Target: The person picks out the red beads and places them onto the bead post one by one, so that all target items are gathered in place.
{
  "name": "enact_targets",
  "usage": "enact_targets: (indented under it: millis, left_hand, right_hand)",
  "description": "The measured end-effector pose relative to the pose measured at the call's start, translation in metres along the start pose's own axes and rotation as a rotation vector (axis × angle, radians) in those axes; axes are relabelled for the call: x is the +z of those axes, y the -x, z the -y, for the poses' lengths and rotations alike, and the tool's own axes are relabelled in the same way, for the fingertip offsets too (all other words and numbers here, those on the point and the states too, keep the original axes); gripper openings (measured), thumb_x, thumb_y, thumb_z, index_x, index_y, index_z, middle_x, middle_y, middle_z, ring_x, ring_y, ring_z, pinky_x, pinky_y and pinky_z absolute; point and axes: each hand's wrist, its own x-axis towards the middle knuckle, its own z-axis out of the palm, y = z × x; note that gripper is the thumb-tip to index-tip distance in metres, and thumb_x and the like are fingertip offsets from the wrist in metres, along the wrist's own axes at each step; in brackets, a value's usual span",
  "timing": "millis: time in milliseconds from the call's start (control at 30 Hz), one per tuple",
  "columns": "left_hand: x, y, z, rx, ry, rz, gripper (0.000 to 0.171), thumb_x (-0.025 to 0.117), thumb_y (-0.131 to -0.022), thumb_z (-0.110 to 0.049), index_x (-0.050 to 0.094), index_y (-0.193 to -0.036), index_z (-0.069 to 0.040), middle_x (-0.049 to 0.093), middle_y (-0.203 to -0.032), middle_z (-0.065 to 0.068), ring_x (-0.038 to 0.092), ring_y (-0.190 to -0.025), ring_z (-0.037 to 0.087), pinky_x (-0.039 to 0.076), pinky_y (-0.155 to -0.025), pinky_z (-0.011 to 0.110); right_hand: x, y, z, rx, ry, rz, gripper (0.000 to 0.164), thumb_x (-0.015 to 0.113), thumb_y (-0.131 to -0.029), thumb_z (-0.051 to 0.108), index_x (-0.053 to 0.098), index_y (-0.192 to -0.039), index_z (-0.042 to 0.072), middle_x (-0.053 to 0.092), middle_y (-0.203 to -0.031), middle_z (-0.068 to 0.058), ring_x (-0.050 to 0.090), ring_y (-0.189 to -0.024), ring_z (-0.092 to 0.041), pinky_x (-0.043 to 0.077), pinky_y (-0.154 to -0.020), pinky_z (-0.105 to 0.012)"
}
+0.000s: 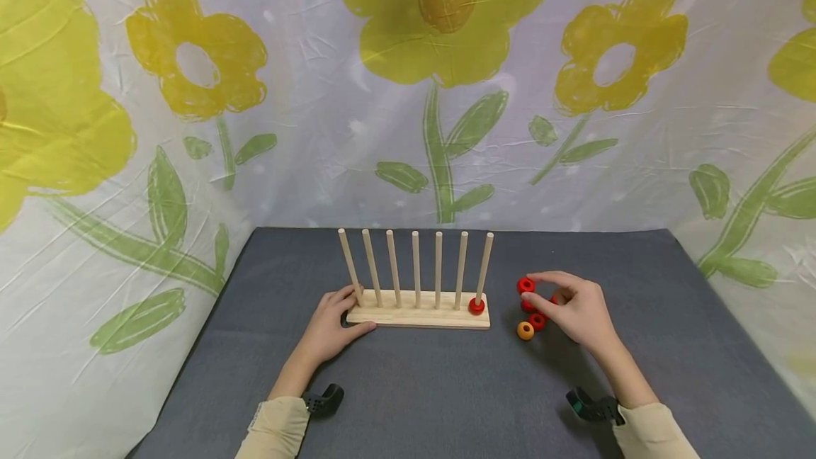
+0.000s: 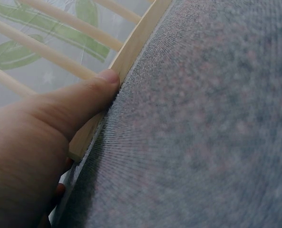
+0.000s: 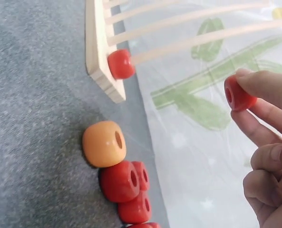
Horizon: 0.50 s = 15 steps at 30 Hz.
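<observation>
A wooden peg rack (image 1: 414, 317) with a row of upright pegs stands mid-table. My left hand (image 1: 331, 326) grips its left end, thumb along the front edge, as the left wrist view also shows of the base (image 2: 131, 45). One red bead (image 1: 476, 307) sits at the foot of the rightmost peg. To the right of the rack, my right hand (image 1: 579, 307) pinches another red bead (image 3: 239, 93) between thumb and fingertips, raised above the table. Below it lie several loose red beads (image 3: 119, 182) and one orange bead (image 3: 104, 144), clustered together.
A dark grey cloth (image 1: 414, 388) covers the table. Right behind the table hangs a pale curtain (image 1: 306, 147) printed with yellow flowers. Dark bands with camera mounts (image 1: 324, 400) are worn on both wrists.
</observation>
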Motion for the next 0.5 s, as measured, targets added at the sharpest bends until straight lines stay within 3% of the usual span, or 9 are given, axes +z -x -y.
enact_targets:
  millis: [500]
  left_hand:
    - [0.000, 0.000, 0.001, -0.001, 0.002, 0.000, 0.078, 0.084, -0.093, -0.043, 0.056, -0.154, -0.004, 0.046, -0.163, 0.019, 0.044, -0.143, 0.041, 0.040, -0.115, 0.064]
  right_hand:
    - [0.005, -0.011, 0.009, -0.033, 0.019, -0.027, 0.030, 0.091, -0.085, 0.013, 0.082, -0.113, 0.014, 0.035, -0.049, 0.012, 0.029, -0.043, -0.005, 0.028, -0.040, -0.027]
